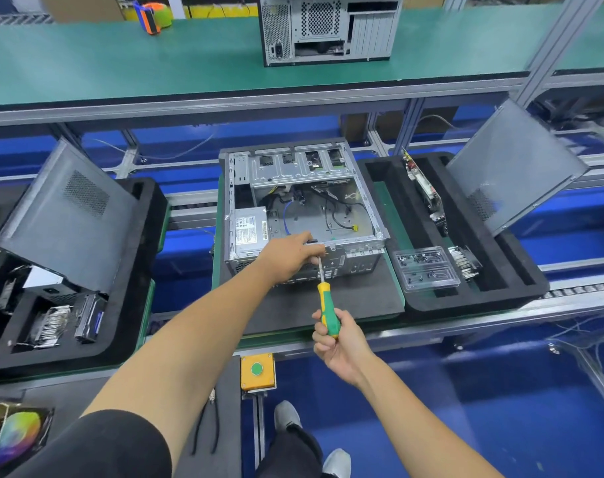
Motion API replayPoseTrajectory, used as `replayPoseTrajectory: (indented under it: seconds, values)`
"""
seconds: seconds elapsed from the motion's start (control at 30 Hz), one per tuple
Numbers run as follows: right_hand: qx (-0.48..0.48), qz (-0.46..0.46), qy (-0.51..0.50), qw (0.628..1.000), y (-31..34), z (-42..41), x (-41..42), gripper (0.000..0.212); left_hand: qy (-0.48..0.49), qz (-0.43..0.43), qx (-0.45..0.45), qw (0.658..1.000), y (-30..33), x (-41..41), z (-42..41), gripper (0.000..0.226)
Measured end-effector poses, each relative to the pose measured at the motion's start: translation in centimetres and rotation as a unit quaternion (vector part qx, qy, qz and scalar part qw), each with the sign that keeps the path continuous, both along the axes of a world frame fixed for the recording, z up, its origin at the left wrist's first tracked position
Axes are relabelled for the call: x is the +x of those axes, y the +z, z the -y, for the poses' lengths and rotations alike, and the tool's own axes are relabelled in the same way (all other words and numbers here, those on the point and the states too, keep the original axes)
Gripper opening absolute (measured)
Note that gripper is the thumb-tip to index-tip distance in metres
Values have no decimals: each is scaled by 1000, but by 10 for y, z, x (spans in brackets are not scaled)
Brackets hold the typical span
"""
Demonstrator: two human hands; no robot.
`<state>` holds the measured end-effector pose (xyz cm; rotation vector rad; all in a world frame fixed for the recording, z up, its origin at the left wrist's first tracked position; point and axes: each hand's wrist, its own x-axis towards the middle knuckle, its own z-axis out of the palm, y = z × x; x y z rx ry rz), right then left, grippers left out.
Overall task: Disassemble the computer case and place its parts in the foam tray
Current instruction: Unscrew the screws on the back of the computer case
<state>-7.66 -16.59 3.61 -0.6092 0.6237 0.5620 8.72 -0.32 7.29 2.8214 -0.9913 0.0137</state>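
I see the open computer case (pixel 302 215) lying on its side on a dark foam mat (pixel 345 298) at the middle of the conveyor line, its power supply (pixel 250 232) in the near-left corner. My left hand (pixel 290 257) rests on the case's near edge, fingers curled against the rear panel beside the screwdriver (pixel 326 298) shaft; whether they pinch anything I cannot tell. My right hand (pixel 338 343) grips the green-and-yellow handle, tip up at the rear panel. The foam tray (pixel 466 291) lies just right of the case, holding a side panel (pixel 511 167) leaning upright, an expansion card (pixel 426 188) and a clear screw box (pixel 426 269).
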Motion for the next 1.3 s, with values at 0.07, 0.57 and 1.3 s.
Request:
replayPoseTrajectory:
  seconds: [0.07, 0.57, 1.3]
  values:
    - [-30, -12, -15, 999, -2, -2, -2, 33, -4, 0, 1, 1000, 0, 0, 0, 25]
    - [-40, 27, 16, 999, -7, 1, -9, 46, 8, 18, 15, 1000, -2, -1, 1, 24]
    - [-72, 33, -83, 993, 5, -20, -11, 8, 6, 10, -10, 1000, 1, -3, 1, 25]
